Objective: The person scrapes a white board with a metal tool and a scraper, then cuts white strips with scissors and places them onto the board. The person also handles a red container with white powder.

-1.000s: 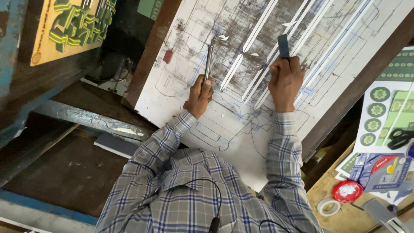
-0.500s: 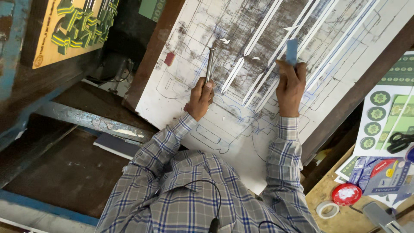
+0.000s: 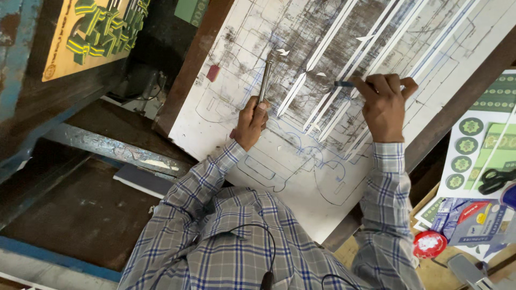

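Two hands, left hand (image 3: 250, 121) gripping one metal knife (image 3: 264, 81), right hand (image 3: 382, 105) pinching one dark tool (image 3: 344, 84), one white board (image 3: 301, 177)

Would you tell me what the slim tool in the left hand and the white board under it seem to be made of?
Slim tool: probably metal, given its grey glinting shaft in the left hand. White board: likely plastic or foam sheet, matte and much scored; the look leaves it open.

I see my left hand (image 3: 251, 122) and right hand (image 3: 382, 106) resting on the board (image 3: 301, 161), cut strips (image 3: 317, 56) between them. Printed sheets (image 3: 473, 145), scissors (image 3: 495, 180) and a round tin (image 3: 429, 244) lie right of the board.
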A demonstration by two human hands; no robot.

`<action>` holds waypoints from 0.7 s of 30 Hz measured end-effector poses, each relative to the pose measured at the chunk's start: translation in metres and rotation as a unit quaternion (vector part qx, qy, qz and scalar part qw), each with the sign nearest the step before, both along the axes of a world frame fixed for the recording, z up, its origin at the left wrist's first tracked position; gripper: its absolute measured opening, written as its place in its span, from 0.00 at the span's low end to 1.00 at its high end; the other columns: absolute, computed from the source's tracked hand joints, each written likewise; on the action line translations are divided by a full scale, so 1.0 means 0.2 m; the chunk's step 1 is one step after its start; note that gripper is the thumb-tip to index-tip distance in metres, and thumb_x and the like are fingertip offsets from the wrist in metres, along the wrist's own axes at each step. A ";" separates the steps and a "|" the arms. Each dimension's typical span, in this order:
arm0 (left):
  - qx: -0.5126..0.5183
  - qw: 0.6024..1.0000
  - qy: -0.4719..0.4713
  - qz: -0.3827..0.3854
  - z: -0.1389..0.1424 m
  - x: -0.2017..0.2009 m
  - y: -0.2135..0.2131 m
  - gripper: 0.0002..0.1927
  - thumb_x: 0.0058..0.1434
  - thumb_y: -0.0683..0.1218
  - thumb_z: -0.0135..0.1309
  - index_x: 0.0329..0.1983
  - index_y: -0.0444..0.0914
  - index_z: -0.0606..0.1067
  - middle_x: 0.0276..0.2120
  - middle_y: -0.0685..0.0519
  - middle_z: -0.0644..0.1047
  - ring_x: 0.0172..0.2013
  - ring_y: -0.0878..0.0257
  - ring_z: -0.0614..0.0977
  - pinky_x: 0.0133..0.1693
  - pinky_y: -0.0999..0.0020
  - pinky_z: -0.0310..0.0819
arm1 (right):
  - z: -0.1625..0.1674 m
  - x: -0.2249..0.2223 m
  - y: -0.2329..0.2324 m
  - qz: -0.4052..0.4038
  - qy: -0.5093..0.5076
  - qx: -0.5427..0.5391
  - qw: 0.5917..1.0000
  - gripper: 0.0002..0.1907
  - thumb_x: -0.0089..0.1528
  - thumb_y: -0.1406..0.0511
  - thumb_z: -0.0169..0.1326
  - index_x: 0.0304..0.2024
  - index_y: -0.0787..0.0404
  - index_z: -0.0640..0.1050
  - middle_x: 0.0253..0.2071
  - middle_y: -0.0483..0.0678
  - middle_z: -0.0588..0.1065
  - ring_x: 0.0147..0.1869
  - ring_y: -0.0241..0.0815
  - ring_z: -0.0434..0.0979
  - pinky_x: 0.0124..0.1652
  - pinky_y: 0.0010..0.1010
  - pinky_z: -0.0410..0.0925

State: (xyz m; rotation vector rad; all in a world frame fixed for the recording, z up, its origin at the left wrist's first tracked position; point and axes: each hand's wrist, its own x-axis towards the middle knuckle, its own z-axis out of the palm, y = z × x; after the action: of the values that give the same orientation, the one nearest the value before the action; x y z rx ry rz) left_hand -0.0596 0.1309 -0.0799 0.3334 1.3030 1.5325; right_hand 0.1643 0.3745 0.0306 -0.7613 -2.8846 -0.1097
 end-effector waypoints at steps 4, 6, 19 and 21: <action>0.000 1.000 0.002 0.005 -0.01 0.01 -0.01 0.14 0.77 0.52 0.44 0.45 0.36 0.70 0.20 0.61 0.62 0.20 0.75 0.59 0.21 0.75 0.52 | 0.04 -0.02 0.07 0.068 -0.050 0.029 0.996 0.14 0.68 0.70 0.61 0.49 0.43 0.86 0.40 0.34 0.75 0.51 0.36 0.70 0.63 0.39 0.58; -0.003 1.000 0.002 0.009 -0.01 0.01 -0.01 0.14 0.76 0.52 0.44 0.45 0.37 0.70 0.20 0.61 0.62 0.20 0.75 0.59 0.21 0.75 0.52 | 0.06 -0.02 0.11 0.094 -0.074 0.015 0.993 0.14 0.70 0.70 0.61 0.51 0.44 0.85 0.41 0.33 0.76 0.51 0.35 0.70 0.62 0.36 0.57; 0.013 1.000 -0.004 0.023 -0.01 0.00 -0.01 0.15 0.77 0.53 0.43 0.45 0.37 0.70 0.21 0.62 0.61 0.21 0.75 0.60 0.22 0.76 0.55 | 0.11 0.02 0.09 0.024 -0.088 -0.070 0.993 0.18 0.70 0.68 0.62 0.62 0.46 0.80 0.45 0.41 0.77 0.58 0.40 0.73 0.70 0.50 0.52; 0.018 1.000 -0.003 0.015 -0.03 0.00 -0.01 0.15 0.77 0.53 0.43 0.45 0.37 0.70 0.21 0.62 0.61 0.20 0.75 0.60 0.21 0.76 0.55 | 0.02 -0.02 0.00 0.022 -0.001 -0.197 0.980 0.32 0.54 0.57 0.68 0.60 0.53 0.76 0.48 0.51 0.76 0.56 0.52 0.72 0.64 0.58 0.44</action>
State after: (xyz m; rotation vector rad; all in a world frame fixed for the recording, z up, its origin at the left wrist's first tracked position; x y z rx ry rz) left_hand -0.0595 0.1280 -0.0850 0.3321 1.2820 1.5816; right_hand 0.1608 0.3739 0.0355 -0.7515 -2.9566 0.4808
